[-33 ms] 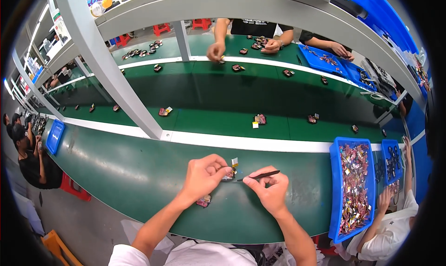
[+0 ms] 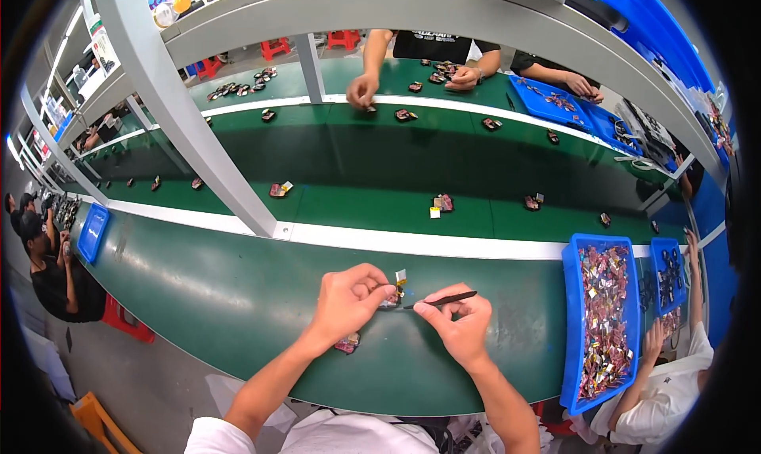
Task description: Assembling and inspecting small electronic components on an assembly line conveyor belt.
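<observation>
Over the green bench my left hand (image 2: 349, 299) pinches a small electronic assembly (image 2: 390, 299), reddish and black, mostly hidden by the fingers. A silver-white part with a yellow edge (image 2: 400, 277) stands up from it. My right hand (image 2: 460, 327) is closed around black tweezers (image 2: 448, 299), held like a pen. Their tip points left and lies close beside the assembly; whether it touches cannot be made out. Under my left wrist another small reddish assembly (image 2: 347, 343) rests on the bench, partly covered.
To the right stands a blue tray (image 2: 567, 327) heaped with small reddish boards, with a smaller blue tray (image 2: 668, 276) behind it. Beyond a white rail (image 2: 412, 246), a green conveyor (image 2: 357, 212) carries spaced assemblies. A grey post (image 2: 182, 113) rises at left. Co-workers' hands (image 2: 362, 92) work across the belt.
Across the conveyor, a co-worker's hand has shifted slightly left and down toward the belt. The assemblies on the near belt have slid a touch left. My hands look unmoved.
</observation>
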A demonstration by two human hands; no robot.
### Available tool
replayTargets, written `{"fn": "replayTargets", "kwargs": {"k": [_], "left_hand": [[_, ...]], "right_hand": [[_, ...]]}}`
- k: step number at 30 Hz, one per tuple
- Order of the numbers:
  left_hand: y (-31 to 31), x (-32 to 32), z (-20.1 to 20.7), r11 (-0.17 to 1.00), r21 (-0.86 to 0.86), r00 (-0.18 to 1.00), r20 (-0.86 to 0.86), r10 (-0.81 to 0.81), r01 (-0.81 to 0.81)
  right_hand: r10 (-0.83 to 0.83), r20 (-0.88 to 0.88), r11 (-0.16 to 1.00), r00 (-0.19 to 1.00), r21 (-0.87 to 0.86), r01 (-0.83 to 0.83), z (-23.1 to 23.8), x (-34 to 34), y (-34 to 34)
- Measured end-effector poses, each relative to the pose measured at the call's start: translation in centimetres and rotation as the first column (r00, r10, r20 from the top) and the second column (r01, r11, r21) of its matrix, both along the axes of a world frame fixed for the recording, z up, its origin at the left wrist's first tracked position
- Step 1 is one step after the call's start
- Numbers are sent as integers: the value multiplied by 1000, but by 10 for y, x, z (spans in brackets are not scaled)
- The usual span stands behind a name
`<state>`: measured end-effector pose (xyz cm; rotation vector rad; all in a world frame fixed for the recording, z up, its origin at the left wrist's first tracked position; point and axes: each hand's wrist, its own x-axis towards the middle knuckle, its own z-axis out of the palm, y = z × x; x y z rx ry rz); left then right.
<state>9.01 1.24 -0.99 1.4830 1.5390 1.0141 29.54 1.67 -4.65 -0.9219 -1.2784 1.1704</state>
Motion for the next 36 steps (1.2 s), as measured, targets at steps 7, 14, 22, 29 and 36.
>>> {"fn": "replayTargets", "kwargs": {"k": [7,14,22,29,36], "left_hand": [[-1,3,-8,998,50,999,-20,-29,30],[-4,6,-8,995,101,998,-62,-17,23],[-5,9,-10,993,120,999,-51,-18,24],[-6,8,-7,998,50,999,16,-34,33],[-7,11,-5,1000,-10,991,133,15,-14]], "right_hand": [[-97,117,993,988,73,89,-5,-1,1],[-128,190,987,974,120,106,-6,-1,2],[-116,209,988,971,128,90,-8,1,4],[-38,70,997,997,-60,42,-9,4,6],[4,-13,993,1000,-119,-6,-8,6,8]]}}
